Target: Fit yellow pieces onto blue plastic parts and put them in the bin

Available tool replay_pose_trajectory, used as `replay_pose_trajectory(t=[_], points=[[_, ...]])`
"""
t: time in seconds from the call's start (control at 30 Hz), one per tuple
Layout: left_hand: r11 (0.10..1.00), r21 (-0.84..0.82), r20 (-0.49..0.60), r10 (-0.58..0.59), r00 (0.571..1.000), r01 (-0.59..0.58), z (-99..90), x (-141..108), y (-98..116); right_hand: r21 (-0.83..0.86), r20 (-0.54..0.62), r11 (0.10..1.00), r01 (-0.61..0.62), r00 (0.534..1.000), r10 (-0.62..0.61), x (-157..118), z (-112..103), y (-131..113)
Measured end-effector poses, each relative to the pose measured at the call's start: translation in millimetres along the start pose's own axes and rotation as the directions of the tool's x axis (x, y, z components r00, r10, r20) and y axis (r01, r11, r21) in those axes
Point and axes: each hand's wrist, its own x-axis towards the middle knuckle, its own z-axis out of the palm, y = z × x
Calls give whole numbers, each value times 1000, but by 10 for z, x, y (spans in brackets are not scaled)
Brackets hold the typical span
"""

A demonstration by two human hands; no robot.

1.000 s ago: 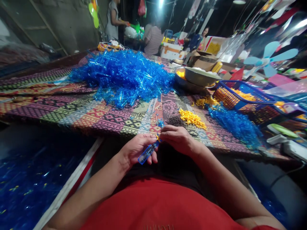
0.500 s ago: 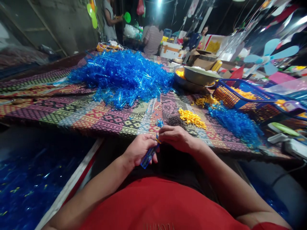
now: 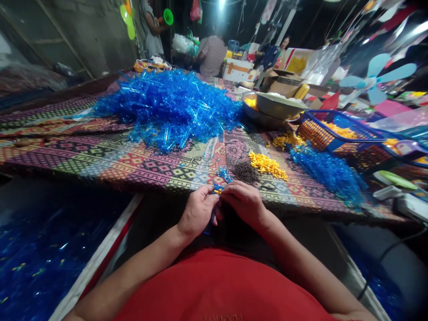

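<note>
My left hand (image 3: 199,211) is closed around a blue plastic piece (image 3: 207,228), whose lower end pokes out below the fingers. At its top, a small yellow part (image 3: 218,191) shows between the fingertips of both hands. My right hand (image 3: 245,200) is pinched at that yellow part, its fingertips meeting the left ones; exactly what it grips is partly hidden. Just beyond the hands, at the table edge, lie small blue bits (image 3: 223,173). Close by are a pile of small black pieces (image 3: 245,173) and a pile of yellow pieces (image 3: 268,166).
A large heap of clear blue plastic pieces (image 3: 177,104) covers the patterned cloth (image 3: 83,156). To the right are metal bowls (image 3: 279,107), a blue basket (image 3: 341,138), more blue pieces (image 3: 329,176) and a fan (image 3: 377,80). Bins of blue pieces (image 3: 36,258) flank my lap. People (image 3: 212,55) are behind.
The blue piece has tipped more upright and is more covered by my left hand. My right hand has lowered slightly, and the yellow part shows more clearly between my fingertips.
</note>
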Motion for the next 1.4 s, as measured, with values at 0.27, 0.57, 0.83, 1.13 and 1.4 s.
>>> replay_pose_trajectory(t=[0.27,0.57,0.83,1.13,1.4], points=[[984,153,-44,98,994,-90,-10,-25,15,-37,-68,999,0,998,-3,-8,62,-70],[993,52,-59,106,993,-103,11,-7,32,-174,-12,977,124,992,-128,-21,24,-58],[886,-457,195,8,981,84,-17,50,3,-286,0,946,155,987,-162,28,-18,-64],[987,-26,-217,149,965,-158,-16,-72,-64,-384,-34,906,177,978,-206,166,261,-96],[975,-191,-184,81,980,-116,-74,-12,-72,-284,54,951,123,992,-112,230,315,-72]])
